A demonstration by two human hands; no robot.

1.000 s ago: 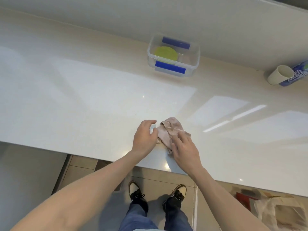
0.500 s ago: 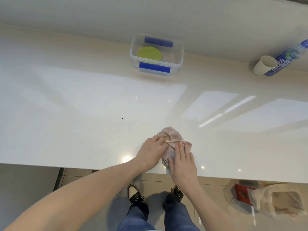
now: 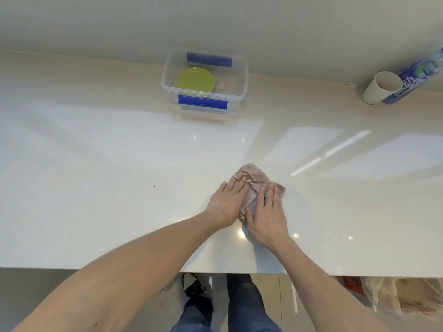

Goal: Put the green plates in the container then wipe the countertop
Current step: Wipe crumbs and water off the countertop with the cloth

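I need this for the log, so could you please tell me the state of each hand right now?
Left hand: open, flat, pressing on the cloth.
Right hand: open, flat, pressing on the same cloth.

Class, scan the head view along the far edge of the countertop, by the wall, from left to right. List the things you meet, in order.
Clear container with blue clips, holding the green plates → paper cup lying on its side → blue-labelled bottle.

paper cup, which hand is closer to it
Right. The right hand lies flat on the cloth, on the side toward the paper cup at the far right. The left hand presses the cloth's other side, farther from the cup.
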